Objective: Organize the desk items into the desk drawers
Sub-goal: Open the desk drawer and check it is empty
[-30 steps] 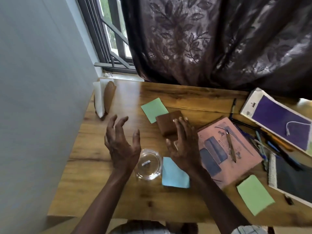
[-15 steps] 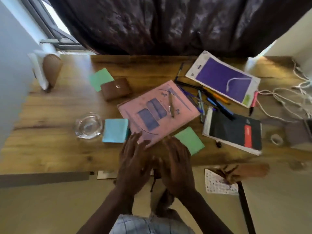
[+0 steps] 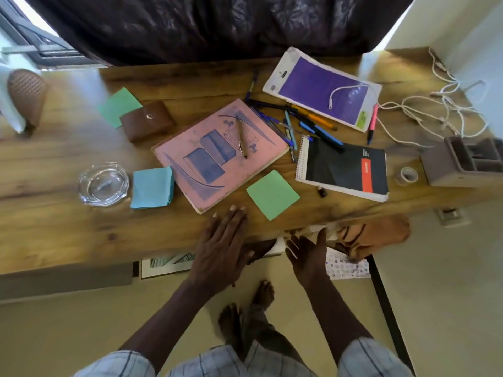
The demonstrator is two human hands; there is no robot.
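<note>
My left hand (image 3: 221, 240) lies flat at the front edge of the desk (image 3: 81, 235), just short of the pink notebook (image 3: 217, 151), while my right hand (image 3: 307, 254) hovers open, fingers spread, beyond that edge.

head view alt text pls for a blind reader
A person's left hand is open over the near edge of a wooden desk, right hand open just below it. The desk holds a pink notebook, loose pens, a black spiral notebook and a glass ashtray.
</note>
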